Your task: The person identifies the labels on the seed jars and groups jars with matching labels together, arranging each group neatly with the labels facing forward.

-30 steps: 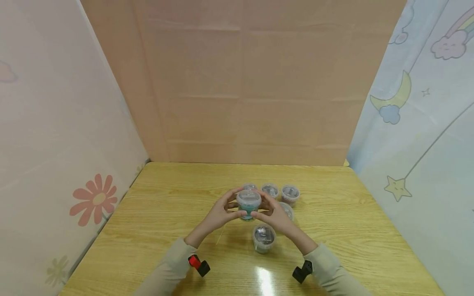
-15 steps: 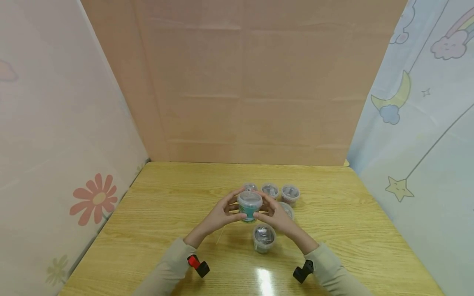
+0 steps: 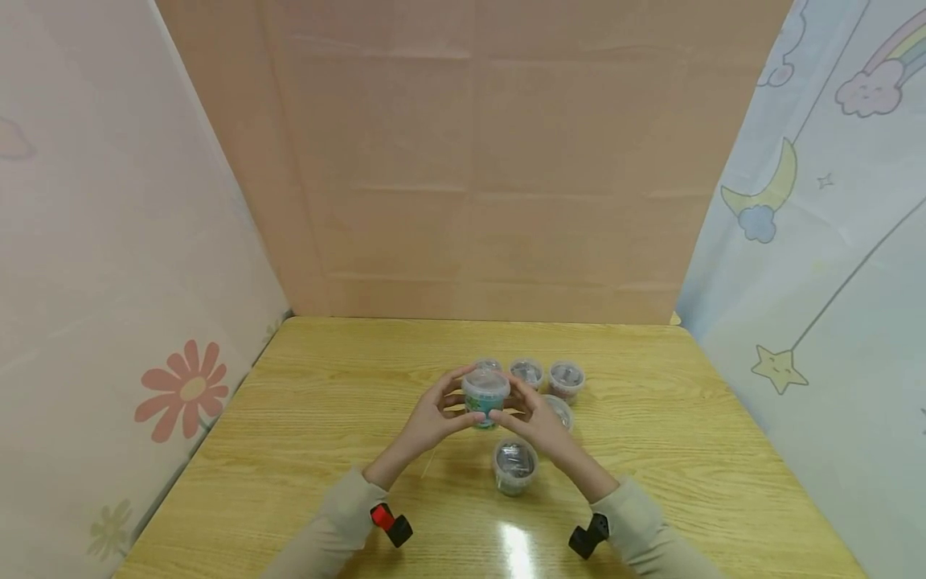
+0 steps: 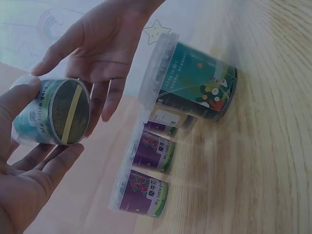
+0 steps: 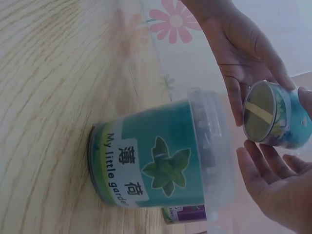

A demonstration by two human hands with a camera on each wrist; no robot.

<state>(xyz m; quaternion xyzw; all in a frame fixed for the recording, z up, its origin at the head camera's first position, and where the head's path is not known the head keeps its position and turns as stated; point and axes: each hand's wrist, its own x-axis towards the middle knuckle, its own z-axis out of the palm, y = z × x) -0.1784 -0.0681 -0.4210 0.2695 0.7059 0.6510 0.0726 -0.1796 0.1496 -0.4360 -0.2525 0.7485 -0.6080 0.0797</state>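
Note:
Between both hands, a small plastic planting tub (image 3: 485, 400) with a frosted lid and teal label is held above the table. My left hand (image 3: 432, 416) grips its left side and my right hand (image 3: 537, 418) its right side, thumbs at the front near each other. In the left wrist view the tub's (image 4: 65, 114) dark base shows, with a pale yellow strip across it and "My little garden" on its side. Just below the hands, another teal-labelled tub (image 3: 516, 466) stands upright on the table; its label (image 5: 161, 156) shows a green leafy plant in the right wrist view.
Behind the hands stand more lidded tubs: one (image 3: 567, 380) at the right, one (image 3: 526, 373) in the middle, one (image 3: 489, 365) partly hidden. A further tub (image 3: 560, 412) sits behind my right wrist. Some labels are purple (image 4: 145, 191). A brown panel (image 3: 470, 177) closes the back.
The held tub has turned slightly between my hands, so a green leaf print now shows on its front. It dipped a little, then rose again. The tubs on the table stayed put.

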